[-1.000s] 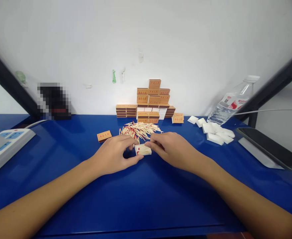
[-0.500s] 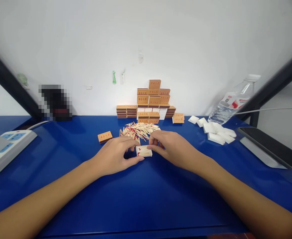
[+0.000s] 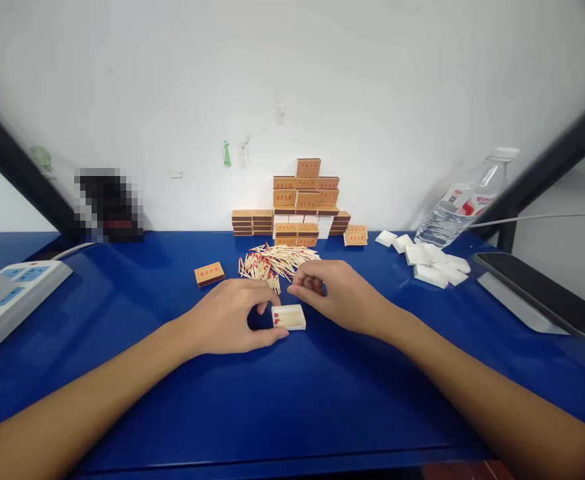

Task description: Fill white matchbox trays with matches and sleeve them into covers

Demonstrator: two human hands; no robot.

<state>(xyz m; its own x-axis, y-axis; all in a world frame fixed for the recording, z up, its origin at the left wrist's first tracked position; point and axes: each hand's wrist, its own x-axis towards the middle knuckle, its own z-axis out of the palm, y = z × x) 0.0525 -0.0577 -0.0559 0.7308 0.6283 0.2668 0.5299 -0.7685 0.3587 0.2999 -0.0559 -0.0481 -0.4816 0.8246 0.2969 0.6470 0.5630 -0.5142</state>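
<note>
A small white matchbox tray (image 3: 295, 317) lies on the blue tabletop with several red-tipped matches in it. The thumb and fingers of my left hand (image 3: 232, 317) hold it at its left end. Above the tray's right side, my right hand (image 3: 337, 290) has its thumb and index fingertips close together at the near edge of a heap of loose matches (image 3: 290, 259). Whatever is between those fingertips, if anything, is too small to make out. An orange matchbox (image 3: 209, 274) rests beyond my left hand.
Stacked matchboxes (image 3: 307, 193) stand against the wall. White empty trays (image 3: 430, 275) lie in a pile at right, before a leaning water bottle (image 3: 462, 200). A phone (image 3: 547, 293) on a stand is at far right, a power strip (image 3: 17, 300) at far left.
The tray has moved slightly toward me, held by my left hand. My right hand has left the tray and moved back toward the match heap.
</note>
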